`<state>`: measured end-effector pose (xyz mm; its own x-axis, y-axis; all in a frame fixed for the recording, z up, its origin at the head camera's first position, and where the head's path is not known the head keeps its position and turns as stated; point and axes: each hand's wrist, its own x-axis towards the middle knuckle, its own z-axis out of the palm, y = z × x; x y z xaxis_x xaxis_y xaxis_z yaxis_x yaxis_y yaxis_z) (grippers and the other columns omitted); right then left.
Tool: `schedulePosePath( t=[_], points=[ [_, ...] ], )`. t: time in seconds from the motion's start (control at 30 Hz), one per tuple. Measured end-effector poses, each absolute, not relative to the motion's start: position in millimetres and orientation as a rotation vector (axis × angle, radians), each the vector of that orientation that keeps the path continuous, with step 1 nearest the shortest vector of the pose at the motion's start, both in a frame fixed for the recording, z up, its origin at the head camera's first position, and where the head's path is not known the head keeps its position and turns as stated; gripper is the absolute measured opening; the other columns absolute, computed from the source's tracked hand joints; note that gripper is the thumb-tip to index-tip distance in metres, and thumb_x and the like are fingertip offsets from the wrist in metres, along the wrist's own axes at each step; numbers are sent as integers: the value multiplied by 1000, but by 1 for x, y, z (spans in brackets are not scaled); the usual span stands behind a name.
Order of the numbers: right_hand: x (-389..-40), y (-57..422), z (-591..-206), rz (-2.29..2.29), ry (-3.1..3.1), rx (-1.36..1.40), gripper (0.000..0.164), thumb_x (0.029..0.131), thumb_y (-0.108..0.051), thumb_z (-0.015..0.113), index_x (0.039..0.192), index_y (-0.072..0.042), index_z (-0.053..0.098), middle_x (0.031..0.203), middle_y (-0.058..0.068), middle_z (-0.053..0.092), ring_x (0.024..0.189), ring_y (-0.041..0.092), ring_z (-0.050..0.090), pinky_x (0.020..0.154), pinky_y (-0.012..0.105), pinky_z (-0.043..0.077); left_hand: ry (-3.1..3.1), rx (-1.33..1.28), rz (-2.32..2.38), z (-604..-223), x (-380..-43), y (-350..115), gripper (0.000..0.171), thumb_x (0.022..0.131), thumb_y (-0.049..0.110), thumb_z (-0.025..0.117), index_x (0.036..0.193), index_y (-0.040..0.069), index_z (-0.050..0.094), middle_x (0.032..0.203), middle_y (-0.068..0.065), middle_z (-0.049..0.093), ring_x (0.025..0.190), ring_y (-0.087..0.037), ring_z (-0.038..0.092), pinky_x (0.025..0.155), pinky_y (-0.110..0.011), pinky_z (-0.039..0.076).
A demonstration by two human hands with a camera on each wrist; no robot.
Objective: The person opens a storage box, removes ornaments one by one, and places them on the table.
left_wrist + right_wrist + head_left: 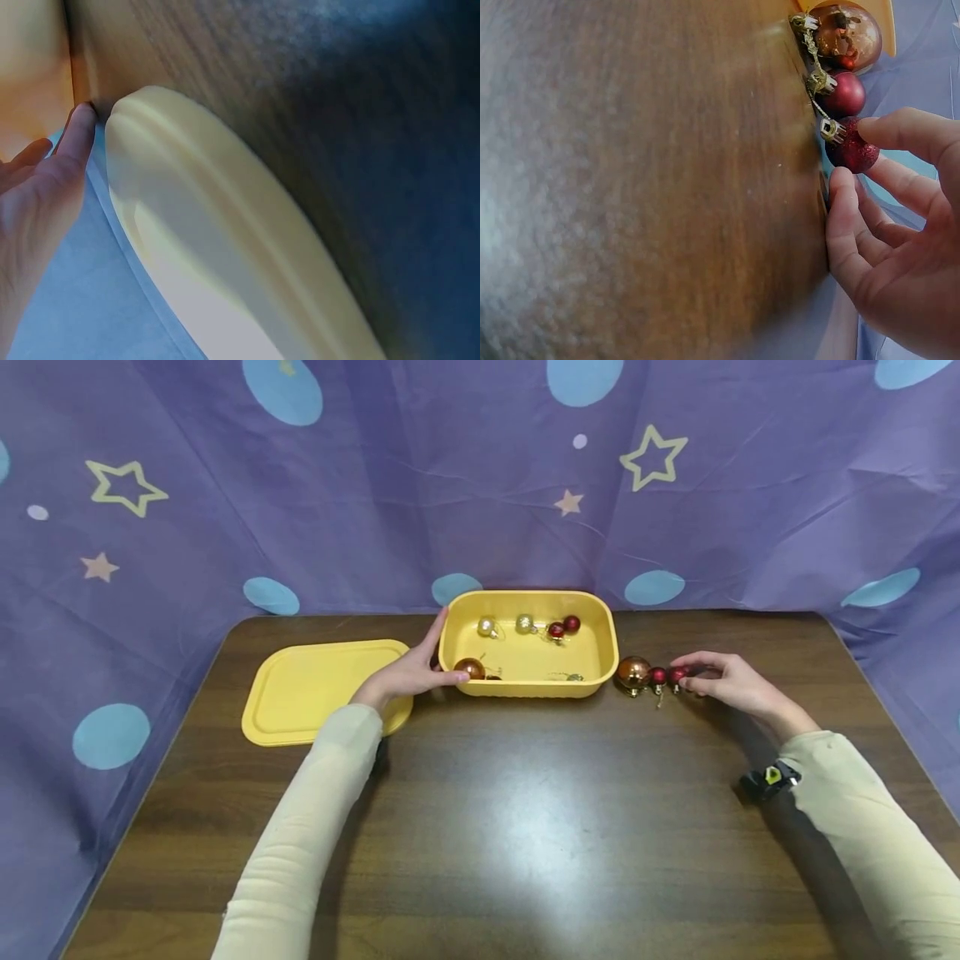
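My left hand (408, 677) rests against the left end of a yellow plastic box (532, 690), fingers extended along its outer wall and thumb at the front left corner. Inside the box lie a copper bauble (470, 668), two red baubles (572, 624) and several small gold ones, including a pale gold bauble (486, 626). Over on the right, my right hand (731, 683) pinches a glittery dark red bauble (853, 146) between thumb and finger. Beside that one, a smooth red bauble (844, 94) and a big shiny copper bauble (849, 37) stand in a row.
A yellow lid (300, 693) lies flat left of the box, partly under my left forearm in the head view. Behind the brown wooden table (525, 827) hangs a purple curtain (480, 485) with stars and dots.
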<state>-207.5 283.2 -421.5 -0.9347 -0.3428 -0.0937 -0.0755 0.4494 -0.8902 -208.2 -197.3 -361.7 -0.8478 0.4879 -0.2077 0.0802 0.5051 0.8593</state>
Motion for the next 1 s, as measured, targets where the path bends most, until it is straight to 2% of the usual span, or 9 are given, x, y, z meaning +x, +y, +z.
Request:
schedulePosePath(
  t=[0.27,0.43,0.7,0.87,1.0],
  points=[
    [-209,282,-422,-1432,2463,-411,38,92,-7,64,125,9,55,81,10,67,63,10,59,55,26,47,2330,484,1294,-366,-211,-201,109,90,16,70,153,15,-19,158,-15,-15,143,-34,6,113,-48,12],
    [-207,284,-423,-1424,2470,-425,39,92,-9,65,126,8,55,79,10,67,64,10,59,56,25,46,2347,474,1278,-384,-222,-204,111,89,19,71,153,21,-19,159,-11,-14,144,-31,4,113,-49,11],
    [-207,285,-425,-1464,2473,-449,37,91,-1,63,124,11,52,98,11,63,75,11,63,62,23,50,2389,489,1270,-396,-225,-205,112,88,26,73,152,30,-18,160,-6,-12,144,-27,6,114,-46,12],
    [-208,285,-425,-1500,2452,-455,34,89,5,61,120,14,51,97,13,62,77,9,64,64,21,51,2397,491,1267,-396,-224,-206,112,88,28,73,153,30,-18,160,-5,-12,144,-27,5,113,-48,12],
    [-209,285,-425,-1483,2469,-460,33,89,3,64,119,12,54,97,10,64,76,9,64,63,20,49,2393,497,1276,-396,-224,-206,112,88,27,73,153,30,-17,160,-4,-13,144,-26,3,114,-47,11]
  ],
)
